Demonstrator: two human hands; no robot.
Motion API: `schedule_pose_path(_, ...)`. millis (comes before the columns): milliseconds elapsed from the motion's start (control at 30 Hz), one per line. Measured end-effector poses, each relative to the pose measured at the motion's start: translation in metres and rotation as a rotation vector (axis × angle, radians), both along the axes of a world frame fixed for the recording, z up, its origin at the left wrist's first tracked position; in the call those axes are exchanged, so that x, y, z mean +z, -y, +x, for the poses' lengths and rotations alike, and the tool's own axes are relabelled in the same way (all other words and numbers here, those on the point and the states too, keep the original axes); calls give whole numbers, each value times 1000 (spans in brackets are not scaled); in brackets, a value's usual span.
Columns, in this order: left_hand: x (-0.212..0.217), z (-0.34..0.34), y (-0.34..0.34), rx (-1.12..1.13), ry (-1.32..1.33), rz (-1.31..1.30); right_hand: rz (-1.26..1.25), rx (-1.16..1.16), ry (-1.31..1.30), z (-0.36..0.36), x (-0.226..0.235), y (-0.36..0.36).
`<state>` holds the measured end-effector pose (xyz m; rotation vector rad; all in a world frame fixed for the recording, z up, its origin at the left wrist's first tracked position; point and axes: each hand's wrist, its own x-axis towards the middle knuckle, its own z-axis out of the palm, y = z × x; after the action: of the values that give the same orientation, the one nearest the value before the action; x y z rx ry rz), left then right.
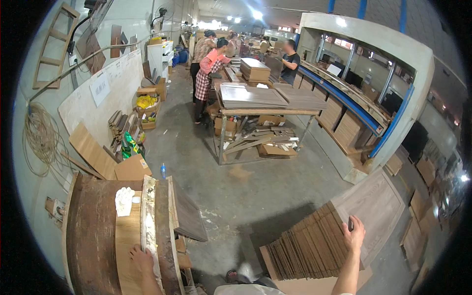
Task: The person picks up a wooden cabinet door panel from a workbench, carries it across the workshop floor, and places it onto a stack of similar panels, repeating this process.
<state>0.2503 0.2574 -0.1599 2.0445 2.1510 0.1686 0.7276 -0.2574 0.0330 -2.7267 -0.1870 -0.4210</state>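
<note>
My left hand lies flat with its fingers spread on a light wood-grain board. The board rests lengthwise on a worn brown workbench, beside a whitish, stained strip. A crumpled white cloth sits on the board's far end. At the right, my right hand is curled round a small dark object, whose kind I cannot make out. That hand is over a grey wood-grain panel, beside a leaning row of many thin brown panels.
A metal-framed table ahead bears panels, with offcuts and boxes below. Several people work around it. A large pale machine with blue rails stands at the right. Cardboard, boards and a coiled cable line the left wall.
</note>
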Motion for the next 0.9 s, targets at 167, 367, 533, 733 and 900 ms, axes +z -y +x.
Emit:
schedule_pose_path(167, -6, -6, -4, 29, 16, -50, 39, 118, 139, 20, -31, 21)
schedule_pose_path(367, -13, -9, -21, 17, 19, -41, 187, 386, 378, 33, -20, -103)
schedule_pose_path(533, -24, -6, -33, 81, -95, -34, 530, 721, -371, 23, -95, -308)
schedule_pose_path(733, -41, -7, -37, -18, 28, 129, 335, 788, -1004, -22, -328, -514)
schedule_pose_path(900, -49, -13, -30, 22, -119, 58, 423, 609, -1472, -104, -432, -665)
